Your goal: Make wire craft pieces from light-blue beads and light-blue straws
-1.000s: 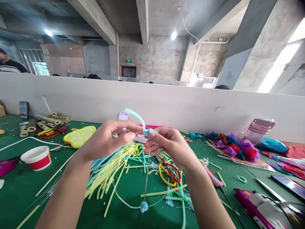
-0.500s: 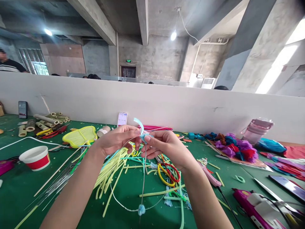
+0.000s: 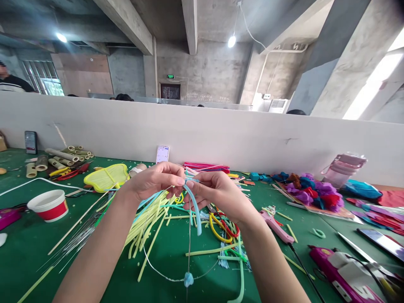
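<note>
Close together at the centre, my left hand (image 3: 162, 179) and my right hand (image 3: 213, 189) pinch a light-blue fuzzy strip (image 3: 195, 208), which looks like a chenille stem. Its loose end curves down between them. The pinched part is partly hidden by my fingers. A thin straight wire (image 3: 189, 252) hangs below the fingers. Near its lower end sits a small light-blue fuzzy ball (image 3: 188, 279), joined to a curved whitish wire (image 3: 158, 271) that bows out to both sides. Under my hands lie many yellow-green fuzzy strips (image 3: 154, 216) and scissors with yellow and red handles (image 3: 217, 233).
On the green table (image 3: 120, 277), a paper cup (image 3: 49, 205), bamboo tubes (image 3: 65, 155) and a yellow mesh wing shape (image 3: 107, 176) lie left. A pink glue gun (image 3: 276, 227), purple power strip (image 3: 334, 269), coloured puffs (image 3: 315, 193) and pink bottle (image 3: 347, 168) are right. A low white partition (image 3: 252, 143) runs behind.
The blue strip's free end, which stood up above my fingers, now hangs down in front of them. Both hands stay nearly in place, still pinching.
</note>
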`<state>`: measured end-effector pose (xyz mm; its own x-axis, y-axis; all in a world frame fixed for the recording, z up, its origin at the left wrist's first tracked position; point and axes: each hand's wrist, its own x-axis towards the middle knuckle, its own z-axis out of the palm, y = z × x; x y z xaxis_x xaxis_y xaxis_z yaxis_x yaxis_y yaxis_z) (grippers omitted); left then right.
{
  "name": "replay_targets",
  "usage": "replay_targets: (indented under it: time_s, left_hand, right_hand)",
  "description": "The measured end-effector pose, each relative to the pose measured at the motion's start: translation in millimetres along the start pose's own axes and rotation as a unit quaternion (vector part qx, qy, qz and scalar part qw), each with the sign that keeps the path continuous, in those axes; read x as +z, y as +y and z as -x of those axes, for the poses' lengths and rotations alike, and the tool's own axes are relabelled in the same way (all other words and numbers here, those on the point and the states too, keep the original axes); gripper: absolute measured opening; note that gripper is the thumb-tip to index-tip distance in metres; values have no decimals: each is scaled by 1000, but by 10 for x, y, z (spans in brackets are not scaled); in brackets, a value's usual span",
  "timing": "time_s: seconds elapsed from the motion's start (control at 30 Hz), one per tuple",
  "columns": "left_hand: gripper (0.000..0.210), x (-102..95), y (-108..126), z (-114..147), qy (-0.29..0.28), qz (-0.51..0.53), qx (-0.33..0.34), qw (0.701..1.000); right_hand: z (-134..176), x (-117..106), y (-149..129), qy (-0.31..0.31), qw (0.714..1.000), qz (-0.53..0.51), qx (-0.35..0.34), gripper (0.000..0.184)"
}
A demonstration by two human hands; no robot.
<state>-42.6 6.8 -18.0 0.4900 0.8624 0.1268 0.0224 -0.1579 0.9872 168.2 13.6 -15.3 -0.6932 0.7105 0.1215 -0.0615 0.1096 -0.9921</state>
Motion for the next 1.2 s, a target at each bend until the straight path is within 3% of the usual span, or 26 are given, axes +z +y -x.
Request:
replay_targets:
  time_s: [0.17,0.37,0.5,0.6,0.77,0.9,1.07,1.2]
  left_hand:
    - [26,-25,56,47,37,-84,9,996]
    - [33,-28,-5,-4,126,-52,66,988]
    - [30,76,-76,-116,134,-41,120,983]
    - [39,167,-112,-192,141,-61,151,977]
    - [50,249,-203,-285,167,-174,163,957]
    - [65,297,-345,-390,163,-247,210,932]
    - [47,315,-422,-475,231,-228,229,918]
    - [33,227,-399,-434,256,-152,185,937]
  right_hand:
    - [-31,-4,36,6,1000,5,-6,31]
    - [-67,-89,83,39,997,-41,-51,32]
    - [-150,-134,131,85,985,-131,-70,28]
    - [-239,-151,172,156,954,-240,-92,21]
    - [-336,-172,226,237,868,-429,-80,13]
    - [-372,-116,267,266,840,-470,-52,22]
    - [-386,108,406,213,866,-448,-58,20]
    - [-338,179,591,188,919,-344,-47,27]
